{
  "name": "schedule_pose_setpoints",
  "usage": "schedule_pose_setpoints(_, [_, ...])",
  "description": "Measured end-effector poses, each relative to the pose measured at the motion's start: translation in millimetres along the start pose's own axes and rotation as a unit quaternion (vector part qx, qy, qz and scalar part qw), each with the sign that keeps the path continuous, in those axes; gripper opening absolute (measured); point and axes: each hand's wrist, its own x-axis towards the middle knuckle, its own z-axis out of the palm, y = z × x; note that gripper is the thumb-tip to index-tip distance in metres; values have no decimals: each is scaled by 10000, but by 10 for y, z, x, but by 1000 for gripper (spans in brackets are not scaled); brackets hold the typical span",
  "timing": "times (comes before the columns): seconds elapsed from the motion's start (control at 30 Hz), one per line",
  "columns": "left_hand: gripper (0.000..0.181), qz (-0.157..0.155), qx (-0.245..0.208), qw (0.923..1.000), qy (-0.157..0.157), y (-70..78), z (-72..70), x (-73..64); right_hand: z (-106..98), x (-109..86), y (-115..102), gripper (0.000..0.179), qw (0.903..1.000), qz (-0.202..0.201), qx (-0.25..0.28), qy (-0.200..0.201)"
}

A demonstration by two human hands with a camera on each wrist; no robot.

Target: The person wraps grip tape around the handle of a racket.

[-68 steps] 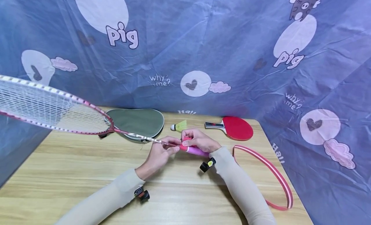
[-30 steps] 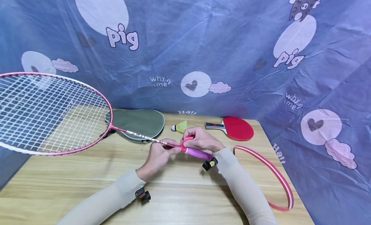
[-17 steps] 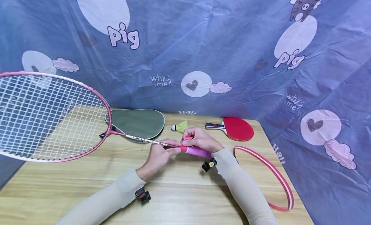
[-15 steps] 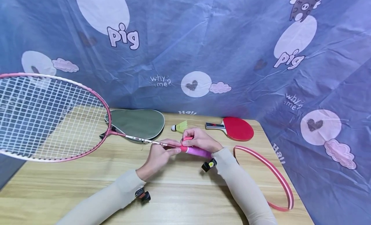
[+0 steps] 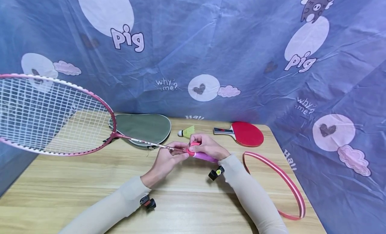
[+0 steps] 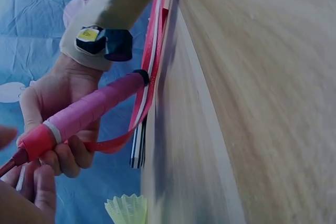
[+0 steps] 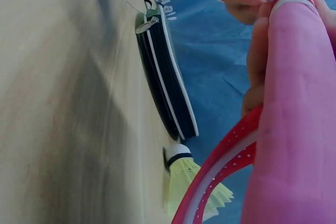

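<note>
Tabletop (image 5: 178,200) bears shuttlecock (image 5: 186,131) and paddle (image 5: 248,134); left grip (image 5: 164,161) holds racket (image 5: 116,135), right grip (image 5: 208,147) red tape (image 7: 216,162).

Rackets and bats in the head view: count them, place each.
2. Badminton racket in the left hand, right hand at its handle; red bat on the table, right of the shuttlecock. The green case might hide another.

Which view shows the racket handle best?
Left wrist: the racket handle shows from red top to black end. Right wrist gives a close-up, but the frame cuts off the lower end. Head shows it small, black end not visible.
</note>
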Motion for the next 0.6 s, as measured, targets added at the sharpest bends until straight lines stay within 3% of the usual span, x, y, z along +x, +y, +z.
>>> schedule_pose_setpoints(0.27, [24,108,927,9941,553,-16,-7,8,64,-15,-66,12,9998,-75,-105,148])
schedule_pose_setpoints(0.43, [20,53,812,9953,532,46,-13,-3,30,-11,-104,15,9979,29,-648,40])
schedule_pose_setpoints(0.6, [20,-73,678,9970,367,61,-6,-21,-44,-31,-155,19,9955,-8,-815,-482])
